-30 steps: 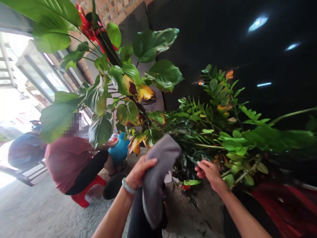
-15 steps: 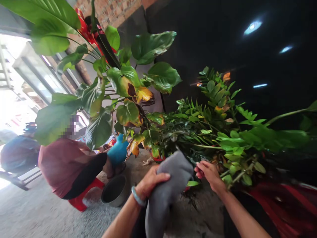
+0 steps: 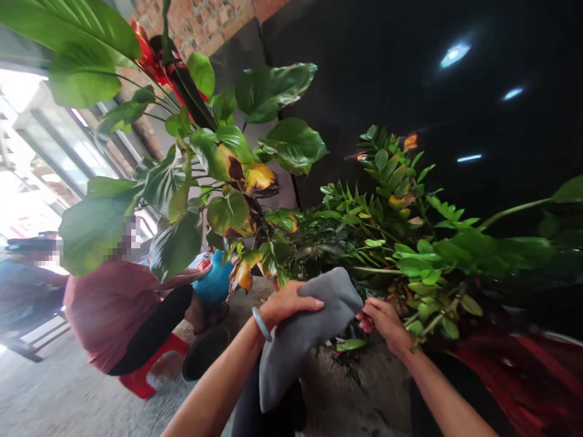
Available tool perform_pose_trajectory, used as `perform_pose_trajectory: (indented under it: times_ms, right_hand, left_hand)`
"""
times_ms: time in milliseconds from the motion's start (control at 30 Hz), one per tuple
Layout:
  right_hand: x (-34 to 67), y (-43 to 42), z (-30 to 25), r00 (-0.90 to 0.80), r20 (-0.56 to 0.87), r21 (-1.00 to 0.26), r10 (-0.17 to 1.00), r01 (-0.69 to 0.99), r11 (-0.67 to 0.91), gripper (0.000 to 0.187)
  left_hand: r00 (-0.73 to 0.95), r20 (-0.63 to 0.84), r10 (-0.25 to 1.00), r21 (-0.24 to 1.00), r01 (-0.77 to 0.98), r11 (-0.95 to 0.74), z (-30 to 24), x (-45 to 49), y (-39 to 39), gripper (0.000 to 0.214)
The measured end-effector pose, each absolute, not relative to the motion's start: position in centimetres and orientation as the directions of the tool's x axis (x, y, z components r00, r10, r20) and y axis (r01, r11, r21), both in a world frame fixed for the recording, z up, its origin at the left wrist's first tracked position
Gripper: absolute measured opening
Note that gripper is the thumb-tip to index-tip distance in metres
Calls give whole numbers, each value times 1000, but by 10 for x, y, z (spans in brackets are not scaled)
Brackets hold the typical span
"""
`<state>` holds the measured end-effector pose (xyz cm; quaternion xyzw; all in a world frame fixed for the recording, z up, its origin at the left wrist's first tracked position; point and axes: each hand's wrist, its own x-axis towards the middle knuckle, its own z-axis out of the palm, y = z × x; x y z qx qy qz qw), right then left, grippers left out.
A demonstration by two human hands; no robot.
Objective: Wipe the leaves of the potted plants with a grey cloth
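Observation:
My left hand (image 3: 291, 303), with a pale bangle at the wrist, grips a grey cloth piece (image 3: 298, 343). The thumb lies across its front and the other fingers are mostly hidden behind it. Long and sock-like in outline, the cloth has a rounded top and its lower end hangs over my dark trouser leg. At the cloth's right edge my right hand (image 3: 382, 321) is closed in a pinch, fingertips at or against that edge. Whatever is between those fingertips is too small to make out.
Large leafy plants (image 3: 230, 209) with some yellowed leaves stand in front, and more greenery (image 3: 423, 255) spreads to the right. On the left a person in a pink top (image 3: 107, 309) sits on a red stool (image 3: 139, 385) beside a dark bucket (image 3: 206, 352). Another person sits farther left.
The cloth has tilted to the right, its lower end swinging up and left. My left hand has risen slightly. The gap between the cloth and my pinched right fingers has closed.

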<state>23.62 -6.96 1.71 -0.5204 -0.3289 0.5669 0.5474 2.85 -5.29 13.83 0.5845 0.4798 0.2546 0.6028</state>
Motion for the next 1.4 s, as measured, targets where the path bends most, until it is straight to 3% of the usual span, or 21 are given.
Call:
perform_pose_trajectory:
  times_ms: [67,167,233,333,400,500,567,633,767,867,1000,1067,1133,1233,1400]
  right_hand:
    - [236,-70,18,139,-230,-944,963,-273,-186,26]
    - [234,-70,20,148,-233,-945,961,-269,-188,28]
    - [233,-69,20,155,-239,-943,959,-271,-191,29]
    - [233,-68,18,160,-254,-939,954,-276,-204,29]
    - [235,-67,17,162,-266,-937,950,-274,-216,26]
    - [236,-66,15,165,-274,-938,947,-264,-225,24]
    - [236,-66,15,169,-265,-941,949,-261,-217,24]
    - [234,-67,16,176,-249,-945,952,-259,-200,25]
    - [230,-69,18,187,-215,-951,958,-262,-163,27]
    - [231,-68,17,209,-215,-952,954,-263,-157,29]
    - [236,-65,13,263,-235,-951,936,-263,-165,25]
    - [238,-65,12,286,-235,-951,929,-267,-158,24]
    - [240,-65,13,301,-237,-949,924,-276,-154,25]
    - [241,-69,18,332,-270,-938,904,-303,-169,22]
    - [230,-105,34,326,-352,-911,877,-335,-240,58]
  left_hand:
    - [402,-163,901,984,138,116,162,27,-46,37]
    - [258,54,965,995,-90,-32,187,45,-25,45]
    - [138,94,986,984,-162,-71,182,60,-13,46]
    - [121,-46,992,998,-38,51,146,66,-16,38]
    - [272,-242,932,962,194,193,120,52,-30,30]
    - [432,-435,790,870,429,244,108,20,-52,29]
    - [479,-430,765,880,412,237,122,7,-55,35]
    - [480,-314,819,941,272,201,143,10,-47,43]
    - [246,-27,969,998,-56,42,162,47,-18,46]
    - [132,-118,984,993,-6,120,141,64,-11,34]
    - [397,-362,844,914,331,236,109,40,-41,27]
    - [479,-448,755,879,389,275,103,22,-62,33]
    - [501,-460,733,885,323,334,103,12,-81,42]
    - [442,-390,808,916,93,391,100,14,-99,51]
    - [154,-376,914,863,-300,406,85,39,-113,46]
